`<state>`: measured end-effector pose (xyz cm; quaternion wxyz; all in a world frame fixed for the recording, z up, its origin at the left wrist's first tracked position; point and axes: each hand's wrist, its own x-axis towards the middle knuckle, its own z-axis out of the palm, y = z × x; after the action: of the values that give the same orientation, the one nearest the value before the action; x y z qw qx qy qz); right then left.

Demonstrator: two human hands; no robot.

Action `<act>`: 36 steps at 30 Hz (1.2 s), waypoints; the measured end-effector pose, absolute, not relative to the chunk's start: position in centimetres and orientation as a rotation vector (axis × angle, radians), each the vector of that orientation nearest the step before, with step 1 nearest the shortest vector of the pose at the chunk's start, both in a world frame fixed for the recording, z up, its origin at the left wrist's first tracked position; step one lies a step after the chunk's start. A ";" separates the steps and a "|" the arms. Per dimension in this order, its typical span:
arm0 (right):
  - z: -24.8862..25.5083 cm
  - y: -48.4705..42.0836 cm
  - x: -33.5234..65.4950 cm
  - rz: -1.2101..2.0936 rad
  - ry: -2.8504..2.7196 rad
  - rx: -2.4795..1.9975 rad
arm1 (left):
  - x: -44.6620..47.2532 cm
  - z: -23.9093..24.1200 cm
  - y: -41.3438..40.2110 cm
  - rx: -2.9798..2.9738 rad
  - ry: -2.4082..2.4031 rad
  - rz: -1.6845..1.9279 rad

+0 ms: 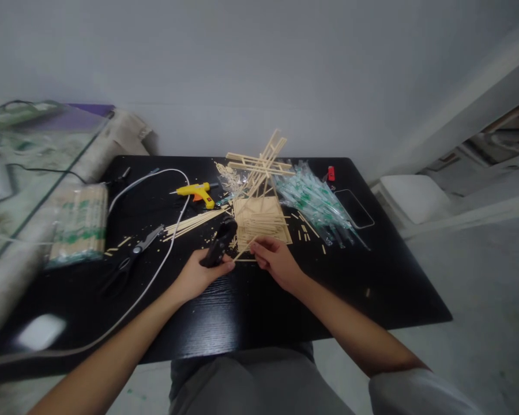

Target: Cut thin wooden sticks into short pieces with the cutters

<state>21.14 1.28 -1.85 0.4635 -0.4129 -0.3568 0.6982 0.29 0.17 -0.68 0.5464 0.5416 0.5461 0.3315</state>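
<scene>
My left hand [203,274] is closed around a black hand tool [217,245], whose exact kind is blurred. Between both hands runs a thin wooden stick [244,251], one end by my left thumb. The fingers of my right hand [277,260] pinch its other end. Just beyond my hands, several short sticks lie across a square wooden panel [286,231]. Behind the panel rises a lattice frame [266,164] of glued-looking sticks. Loose long sticks [199,222] lie left of the panel.
A yellow glue gun [199,191] and black-handled scissors [134,253] lie to the left, with a white cable [173,242] between. Plastic-wrapped bundles [313,199] and a phone [354,207] are at right. A packaged stick bundle [80,222] stands far left. Offcuts litter the black table [350,288].
</scene>
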 end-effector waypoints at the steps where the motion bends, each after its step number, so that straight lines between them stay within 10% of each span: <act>1: -1.8 1.2 21.1 1.717 -0.889 -1.013 | 0.6 -0.6 0.0 1.311 1.283 0.769; 36: -0.4 -0.1 21.3 1.357 -1.506 -1.142 | -1.9 -1.4 0.4 2.397 1.579 0.407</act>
<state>21.31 -0.12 -0.44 0.3962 -0.4504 -0.5943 0.5356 -1.87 0.40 -1.41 0.1207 0.8208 0.5406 0.1395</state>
